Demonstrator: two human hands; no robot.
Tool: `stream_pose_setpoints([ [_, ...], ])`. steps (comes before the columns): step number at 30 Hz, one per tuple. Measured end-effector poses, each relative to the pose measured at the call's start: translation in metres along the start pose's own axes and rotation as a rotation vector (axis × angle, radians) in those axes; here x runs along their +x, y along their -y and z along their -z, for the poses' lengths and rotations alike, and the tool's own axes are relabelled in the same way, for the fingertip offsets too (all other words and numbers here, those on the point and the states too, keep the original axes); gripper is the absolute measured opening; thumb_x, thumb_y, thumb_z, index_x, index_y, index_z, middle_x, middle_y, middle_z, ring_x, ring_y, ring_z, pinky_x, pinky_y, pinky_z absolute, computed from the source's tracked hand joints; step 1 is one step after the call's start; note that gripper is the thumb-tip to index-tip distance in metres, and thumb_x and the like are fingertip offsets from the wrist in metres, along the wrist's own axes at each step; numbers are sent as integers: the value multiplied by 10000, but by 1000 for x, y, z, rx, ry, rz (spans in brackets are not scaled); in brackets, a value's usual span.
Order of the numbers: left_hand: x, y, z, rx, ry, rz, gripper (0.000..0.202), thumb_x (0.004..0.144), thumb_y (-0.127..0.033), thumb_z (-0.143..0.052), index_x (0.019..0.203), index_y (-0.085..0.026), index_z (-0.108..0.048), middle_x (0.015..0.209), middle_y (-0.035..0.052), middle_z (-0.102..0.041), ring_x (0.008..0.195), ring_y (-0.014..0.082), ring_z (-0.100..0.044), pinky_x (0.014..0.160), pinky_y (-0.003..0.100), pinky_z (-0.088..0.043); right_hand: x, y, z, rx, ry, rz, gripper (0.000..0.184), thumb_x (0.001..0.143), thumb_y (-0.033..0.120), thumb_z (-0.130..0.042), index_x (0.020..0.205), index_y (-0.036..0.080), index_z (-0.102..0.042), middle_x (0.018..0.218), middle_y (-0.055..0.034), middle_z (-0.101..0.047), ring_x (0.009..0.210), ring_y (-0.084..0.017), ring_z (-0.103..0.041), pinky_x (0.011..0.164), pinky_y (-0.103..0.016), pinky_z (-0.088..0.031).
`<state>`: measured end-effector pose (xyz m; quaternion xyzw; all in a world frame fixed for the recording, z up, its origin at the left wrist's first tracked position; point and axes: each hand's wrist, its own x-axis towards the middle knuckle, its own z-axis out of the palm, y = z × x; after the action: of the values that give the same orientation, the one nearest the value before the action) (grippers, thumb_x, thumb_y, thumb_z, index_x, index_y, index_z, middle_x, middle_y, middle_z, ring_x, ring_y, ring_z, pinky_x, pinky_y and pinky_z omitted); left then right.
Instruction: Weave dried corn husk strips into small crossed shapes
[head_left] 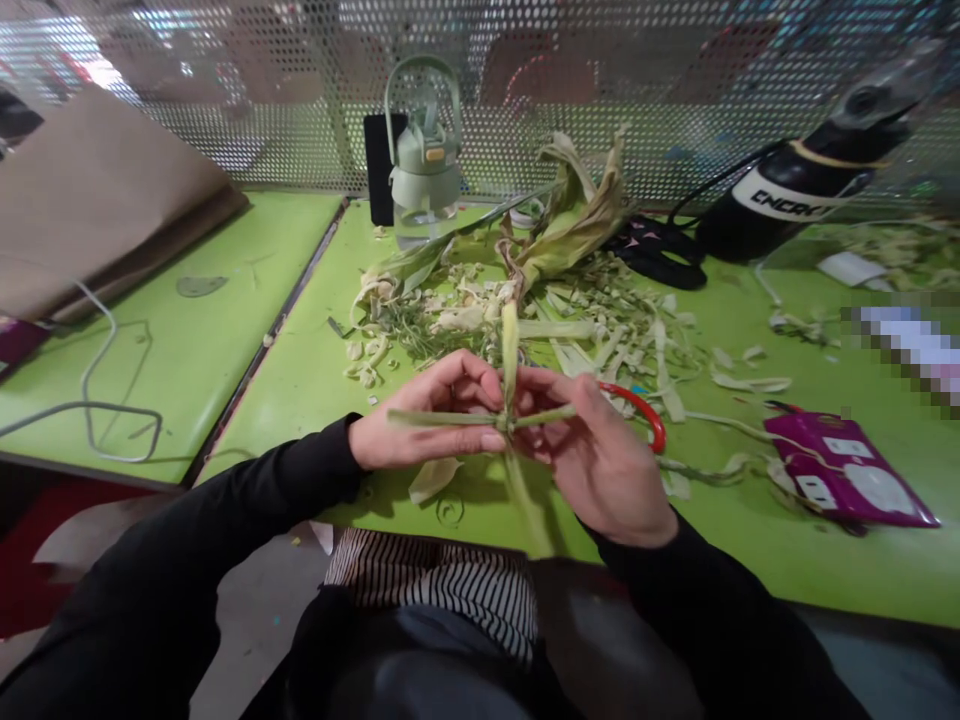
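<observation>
Green tables [307,325] strewn with husk scraps [559,329] suggest a craft workshop.

Cross of husk strips [507,423] between left grip [420,392] and right grip [609,465], above green table [296,350]

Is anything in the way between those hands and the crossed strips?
Nothing visible is: the left hand and right hand both touch the crossed corn-husk strips directly. The red handle shows beside the right hand, not between.

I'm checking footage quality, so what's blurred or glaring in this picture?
Head view: the lower end of the held leaf strips looks smeared; a bright patch glares through the perforated screen at upper left; blocky pixels hide an object at right.
</observation>
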<state>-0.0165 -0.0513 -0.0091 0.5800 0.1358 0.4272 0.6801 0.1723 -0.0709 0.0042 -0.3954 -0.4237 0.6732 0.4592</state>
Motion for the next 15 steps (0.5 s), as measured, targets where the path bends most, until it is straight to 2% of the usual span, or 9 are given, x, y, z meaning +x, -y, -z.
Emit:
stream_pose_setpoints([
  [5, -2, 0, -2, 19, -71, 9, 268, 908, -231, -689, 1148, -177, -581, 957, 29, -688, 795, 113, -712, 718, 221, -601, -5, 2, 1, -169, -29, 147, 359, 830, 578, -707, 857, 235, -600, 690, 50, -517, 526, -60, -440, 448, -186, -354],
  [7, -3, -2, -2, -23, -89, 43, 263, 927, -248, -668, 1180, -189, -623, 997, 38, -710, 818, 117, -724, 719, 212, -603, -6, 8, 5, -249, 44, 150, 348, 772, 476, -805, 866, 245, -562, 727, 54, -541, 585, -73, -497, 519, -191, -428],
  [9, -4, -4, 0, -70, -95, 94, 201, 931, -251, -664, 1118, -175, -677, 1002, 48, -729, 832, 120, -732, 755, 218, -607, -5, 16, 11, -347, 161, 84, 360, 720, 369, -865, 904, 247, -581, 830, 35, -596, 680, -94, -563, 608, -215, -486],
  [10, -5, -4, 1, -96, -94, 128, 168, 931, -241, -665, 1077, -164, -696, 995, 54, -739, 839, 120, -734, 778, 223, -608, -3, 20, 14, -404, 186, 65, 322, 745, 357, -846, 939, 246, -614, 862, 23, -610, 693, -94, -565, 614, -216, -484],
  [12, -4, -4, 3, -156, -86, 201, 135, 933, -214, -660, 1038, -147, -712, 949, 62, -754, 842, 119, -739, 812, 228, -606, 0, 24, 18, -451, 132, 34, 257, 825, 388, -770, 1017, 252, -666, 843, 16, -610, 640, -82, -528, 542, -204, -429],
  [15, -3, -4, 2, -238, -86, 270, 118, 920, -202, -674, 998, -130, -726, 887, 63, -755, 816, 119, -740, 784, 219, -608, 5, 22, 18, -368, 97, -36, 306, 875, 479, -686, 1077, 250, -714, 834, -6, -641, 626, -95, -529, 522, -222, -415],
])
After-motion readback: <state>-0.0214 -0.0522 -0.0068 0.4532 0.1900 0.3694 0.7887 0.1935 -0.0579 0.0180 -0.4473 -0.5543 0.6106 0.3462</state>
